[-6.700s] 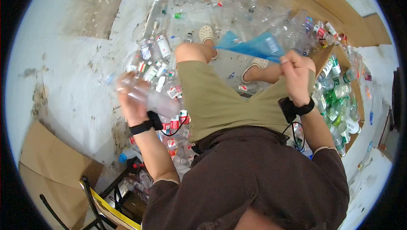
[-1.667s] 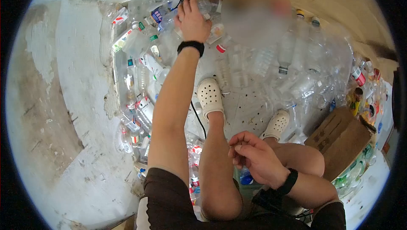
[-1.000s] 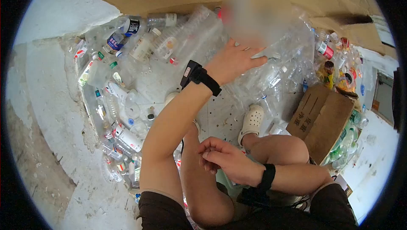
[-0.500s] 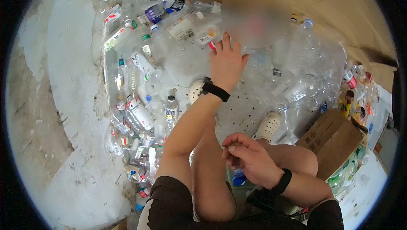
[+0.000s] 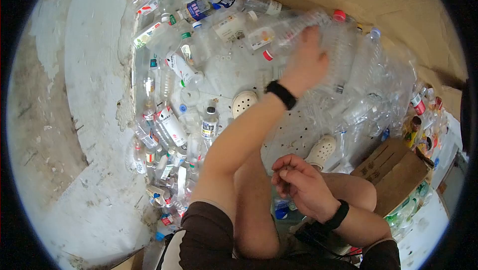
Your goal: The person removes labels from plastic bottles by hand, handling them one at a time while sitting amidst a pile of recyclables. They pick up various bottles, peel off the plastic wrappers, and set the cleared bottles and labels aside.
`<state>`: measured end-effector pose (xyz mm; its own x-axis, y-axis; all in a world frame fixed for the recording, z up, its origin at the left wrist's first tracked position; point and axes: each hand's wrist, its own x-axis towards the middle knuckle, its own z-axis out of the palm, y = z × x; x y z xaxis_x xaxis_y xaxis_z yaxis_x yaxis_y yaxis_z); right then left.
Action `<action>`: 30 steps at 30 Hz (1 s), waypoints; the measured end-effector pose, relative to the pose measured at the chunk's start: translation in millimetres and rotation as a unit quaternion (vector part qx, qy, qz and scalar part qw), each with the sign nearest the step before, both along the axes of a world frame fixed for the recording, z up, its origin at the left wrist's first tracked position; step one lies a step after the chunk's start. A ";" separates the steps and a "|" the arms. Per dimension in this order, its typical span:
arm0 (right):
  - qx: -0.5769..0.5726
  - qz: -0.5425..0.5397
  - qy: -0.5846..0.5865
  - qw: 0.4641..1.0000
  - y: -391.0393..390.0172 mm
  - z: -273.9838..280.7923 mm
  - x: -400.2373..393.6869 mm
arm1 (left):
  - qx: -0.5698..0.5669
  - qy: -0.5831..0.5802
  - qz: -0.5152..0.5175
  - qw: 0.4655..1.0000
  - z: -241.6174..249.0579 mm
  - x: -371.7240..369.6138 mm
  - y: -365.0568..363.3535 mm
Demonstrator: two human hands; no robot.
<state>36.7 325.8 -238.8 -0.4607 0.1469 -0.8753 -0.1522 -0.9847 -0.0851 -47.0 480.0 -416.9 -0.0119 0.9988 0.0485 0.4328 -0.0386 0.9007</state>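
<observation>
My left hand (image 5: 304, 66) reaches forward over the far bottles, its fingers smeared by motion. Its fingertips overlap a clear ridged bottle (image 5: 295, 28). To the left of this hand lies a clear bottle with a red cap (image 5: 268, 55); on the right stands a clear bottle, also capped in red (image 5: 339, 17). My right hand (image 5: 309, 188) stays above my lap, fingers curled in and thumb pressed against them. Whatever it may hold is hidden. Below its fingers shows a bottle with a blue part (image 5: 282, 210).
Plastic bottles (image 5: 172, 125) line the left side. Clear plastic (image 5: 363, 106) is heaped at right, beside a cardboard box (image 5: 391, 170). A cardboard wall (image 5: 398, 1) rises behind. My feet, in cream clogs (image 5: 322, 150), rest on the speckled floor. More bottles (image 5: 423, 120) lie at far right.
My left hand has moved rightward from beside the red-capped bottle on the left toward the clear ridged bottle. The view has shifted slightly. My right hand keeps its curled pose.
</observation>
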 end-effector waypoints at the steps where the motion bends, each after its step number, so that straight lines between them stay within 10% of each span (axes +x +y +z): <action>1: 0.002 -0.002 0.007 1.000 0.7 0.6 0.5 | -0.010 -0.001 0.009 1.000 4.6 -26.2 -2.9; 7: 0.009 -0.005 0.031 0.999 -3.1 -2.5 8.5 | -0.023 0.187 0.198 0.962 -52.3 -170.6 4.7; 9: 0.016 -0.002 0.036 0.999 -3.3 -2.8 8.2 | -0.040 0.435 0.160 0.885 -74.1 -186.1 3.1; 19: 0.021 -0.015 0.022 0.999 0.4 -0.4 8.8 | -0.119 0.467 0.160 0.862 -45.0 -184.0 -34.9; 23: 0.053 -0.023 0.035 0.998 -5.1 8.4 3.6 | -0.158 0.090 0.200 0.963 5.5 -181.1 -95.7; 27: 0.108 -0.024 0.060 0.992 -8.0 19.2 -4.4 | -0.194 -0.387 0.174 0.884 104.7 -136.5 -159.4; 30: 0.225 -0.046 -0.027 0.973 -10.7 37.6 -15.5 | -0.221 -0.438 0.088 0.867 173.8 -113.5 -185.6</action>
<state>21.2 315.1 -201.2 -0.3825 0.5595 -0.7353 -0.2220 -0.8281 -0.5147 -160.5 294.4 -243.1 -0.0044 0.8970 -0.4420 -0.4613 0.3903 0.7968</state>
